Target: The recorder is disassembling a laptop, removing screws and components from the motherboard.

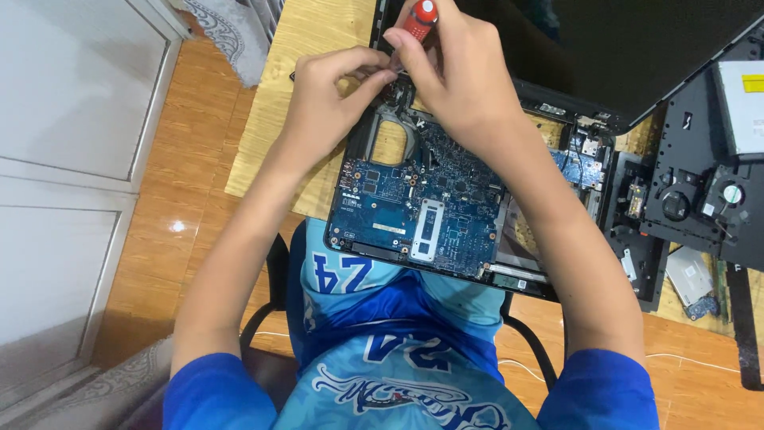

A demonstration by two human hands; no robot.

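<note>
An opened laptop base lies on a wooden table (274, 143), its blue circuit board (422, 211) exposed. My right hand (454, 68) grips a red-handled screwdriver (419, 17) held upright over the board's far left corner. My left hand (334, 87) pinches close beside the screwdriver's shaft at that same corner; whether it holds a small part is hidden by the fingers. The screwdriver's tip is covered by both hands. The laptop's dark lid (637, 48) stands open behind the hands.
A removed black bottom cover (700, 199) with a round fan and a silver drive (744, 107) lies to the right. A small silver part (689, 275) sits near the table's right front. I sit on a black chair (274, 275) over an orange floor.
</note>
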